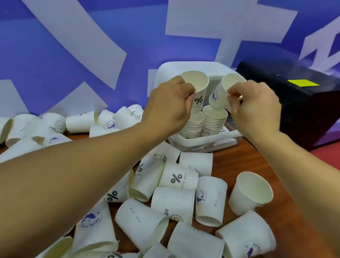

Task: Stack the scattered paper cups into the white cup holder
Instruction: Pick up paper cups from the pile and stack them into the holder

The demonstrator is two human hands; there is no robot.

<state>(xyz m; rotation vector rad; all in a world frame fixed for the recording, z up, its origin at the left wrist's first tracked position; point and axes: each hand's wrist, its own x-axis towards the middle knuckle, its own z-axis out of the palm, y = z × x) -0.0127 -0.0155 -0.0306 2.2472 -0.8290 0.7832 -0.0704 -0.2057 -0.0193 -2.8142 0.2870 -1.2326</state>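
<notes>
My left hand (168,103) grips a white paper cup with a % mark (196,89), held upright above the left stack of cups (194,125). With my right hand (255,108) I pinch the rim of a second cup bearing a blue logo (223,92); it tilts, its base just over the right stack (214,121). Both stacks stand in the white cup holder (205,142), whose white lid (171,70) rises behind. Several loose cups (174,200) lie scattered over the wooden table, most on their sides.
A black box (294,95) with a yellow sticker sits right of the holder. A blue and white banner wall (70,34) stands close behind the table. One cup (250,192) stands upright near my right forearm. More cups (39,127) pile at the left.
</notes>
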